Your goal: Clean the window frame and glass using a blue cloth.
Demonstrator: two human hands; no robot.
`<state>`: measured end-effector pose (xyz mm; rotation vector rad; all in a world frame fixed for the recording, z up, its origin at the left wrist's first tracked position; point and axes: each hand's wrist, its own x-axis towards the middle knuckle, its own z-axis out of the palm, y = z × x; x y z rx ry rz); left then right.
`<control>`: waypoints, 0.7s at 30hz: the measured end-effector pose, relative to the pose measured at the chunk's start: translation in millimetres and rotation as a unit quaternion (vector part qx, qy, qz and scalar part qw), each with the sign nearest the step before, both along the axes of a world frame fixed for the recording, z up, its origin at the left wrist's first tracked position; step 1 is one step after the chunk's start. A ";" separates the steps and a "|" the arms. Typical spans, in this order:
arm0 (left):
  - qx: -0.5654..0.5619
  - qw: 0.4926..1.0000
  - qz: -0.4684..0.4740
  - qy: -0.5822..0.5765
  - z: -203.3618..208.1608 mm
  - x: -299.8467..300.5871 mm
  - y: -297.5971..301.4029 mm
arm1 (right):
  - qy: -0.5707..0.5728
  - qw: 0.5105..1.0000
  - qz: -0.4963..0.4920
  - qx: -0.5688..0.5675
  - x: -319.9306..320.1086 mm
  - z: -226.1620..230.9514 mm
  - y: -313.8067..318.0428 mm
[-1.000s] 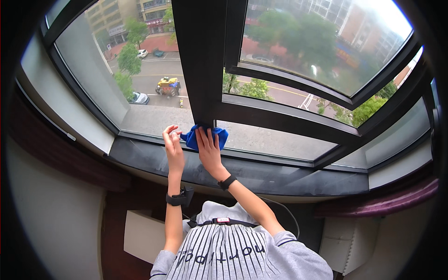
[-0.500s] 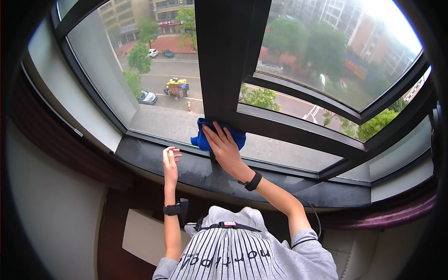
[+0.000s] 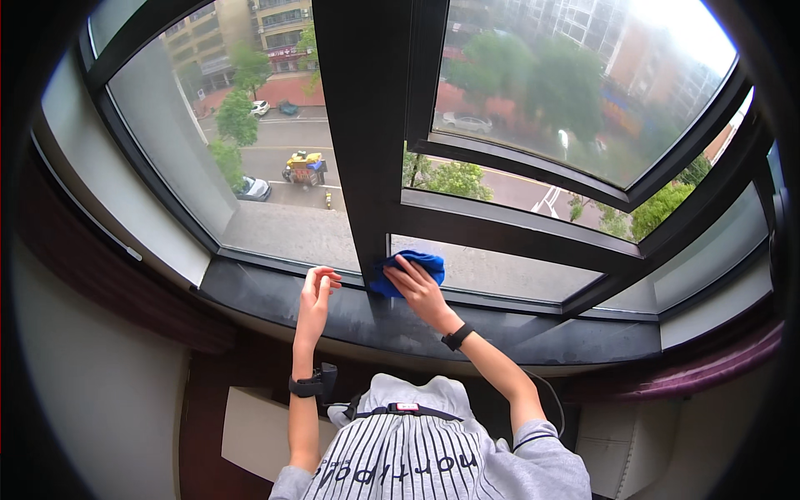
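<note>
My right hand (image 3: 422,296) has hold of a crumpled, bright blue fabric cloth (image 3: 430,264), fingers stretched over it, the nearer part of the cloth covered by them. The cloth lies just beyond and under my right fingertips, at the lower left corner of a low, wide clear glass pane (image 3: 517,268), and overlaps the black window frame (image 3: 362,142) there. My left hand (image 3: 314,306) holds nothing; its fingers are loosely bent, raised near the bottom edge of the frame, to the left of the cloth and apart from it (whether it brushes the frame I cannot tell).

Below both hands runs a dark grey, smooth sill (image 3: 517,340), with pale smears on it. Above and to the right of my right hand, a hazy glass sash in a black frame (image 3: 542,92) stands tilted open. Beyond my left hand, a tall clear glass pane (image 3: 279,221) shows a street with a yellow-and-blue vehicle (image 3: 305,167) on it.

A black strap (image 3: 457,336) circles my right wrist; a black band with a boxy block (image 3: 312,383) sits on the left. Far to the right of my right hand hangs a purple, gathered fabric curtain (image 3: 708,372).
</note>
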<state>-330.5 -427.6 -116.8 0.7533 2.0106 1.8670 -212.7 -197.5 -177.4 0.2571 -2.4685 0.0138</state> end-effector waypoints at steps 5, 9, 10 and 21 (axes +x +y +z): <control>0.070 0.994 -0.035 0.082 43.0 15.3 31.0 | 0.136 0.972 -0.137 -0.131 48.2 26.6 42.1; 0.167 0.973 -0.040 0.152 90.9 27.2 51.5 | 0.248 0.905 -0.264 -0.223 70.8 -5.9 47.5; 0.167 0.973 -0.043 0.151 103.4 29.2 54.9 | 0.283 0.870 -0.294 -0.277 70.7 -10.5 45.6; 0.078 0.840 -0.013 0.536 124.3 21.6 124.3 | 0.264 0.893 -0.203 -0.302 -59.7 12.4 -52.8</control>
